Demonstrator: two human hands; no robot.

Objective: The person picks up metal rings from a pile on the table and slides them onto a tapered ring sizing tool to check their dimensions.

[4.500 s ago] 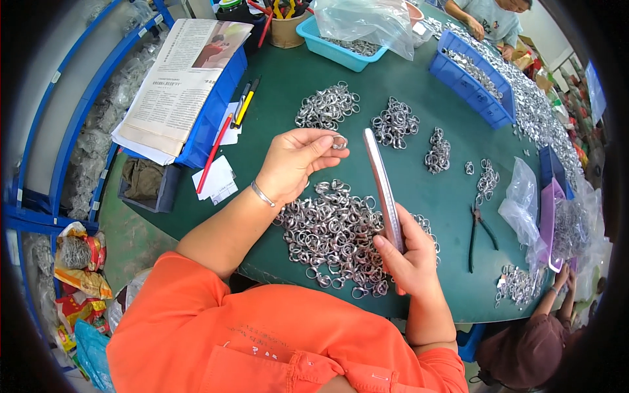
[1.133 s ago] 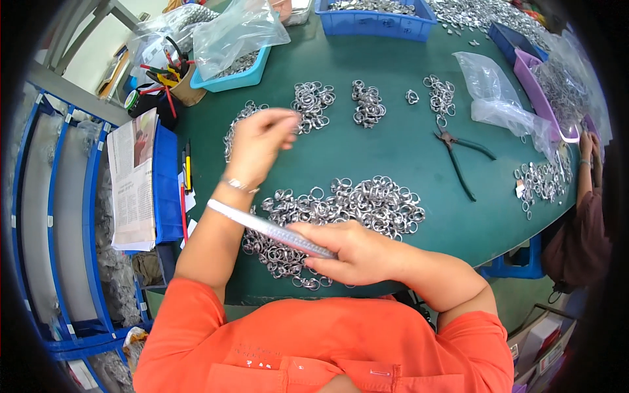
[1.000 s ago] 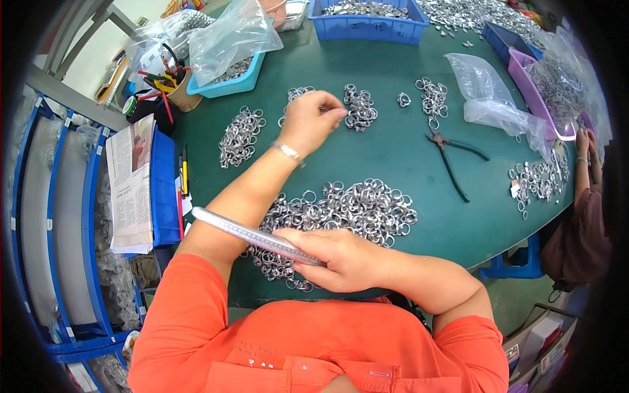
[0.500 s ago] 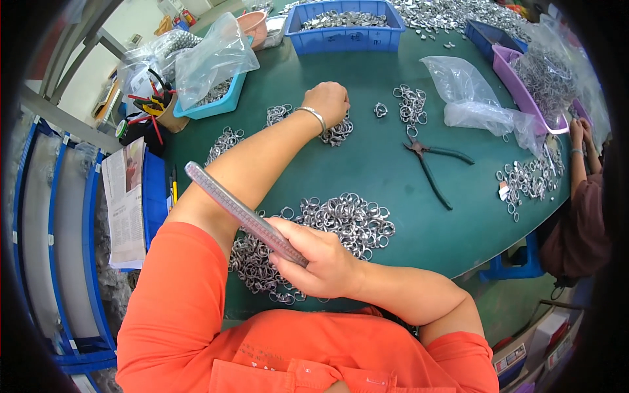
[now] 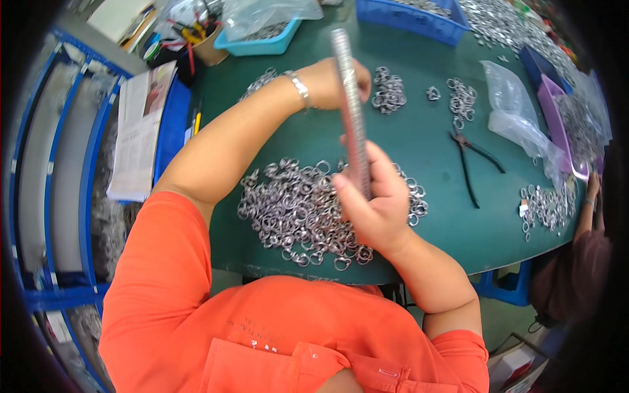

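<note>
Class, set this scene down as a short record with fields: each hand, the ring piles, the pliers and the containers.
Left hand: partly hidden behind a long slim stick; any ring in its grip cannot be seen
Right hand: holding the stick
Large ring pile: nearest the person, on the green table
Smaller ring piles: farther across the table
Pliers: lying on the table, handles apart
Containers: light-blue tray and blue bin at the far side; purple basket at right
</note>
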